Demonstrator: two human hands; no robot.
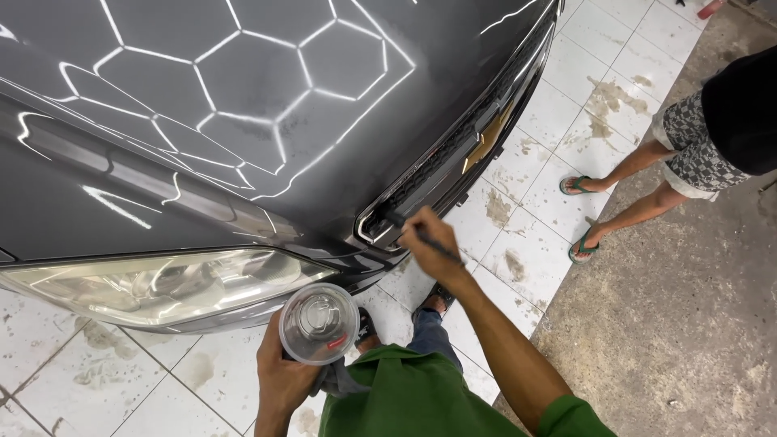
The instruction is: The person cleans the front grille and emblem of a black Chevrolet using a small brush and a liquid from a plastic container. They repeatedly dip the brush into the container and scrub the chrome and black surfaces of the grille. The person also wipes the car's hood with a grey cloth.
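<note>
My right hand [426, 240] grips a thin dark brush [437, 245], its tip at the corner of the chrome-edged grille [441, 166] on a dark grey car. My left hand [283, 374] holds a clear plastic cup [319, 323] with a lid, along with a grey cloth [336, 379], just below the car's headlight [162, 285]. The glossy hood [243, 105] reflects hexagonal ceiling lights. I wear a green shirt and jeans.
Another person in patterned shorts and green flip-flops [579, 218] stands at the right, on the line where white, mud-stained floor tiles [558, 162] meet bare concrete [688, 324]. My own sandalled foot [437, 299] is under the bumper.
</note>
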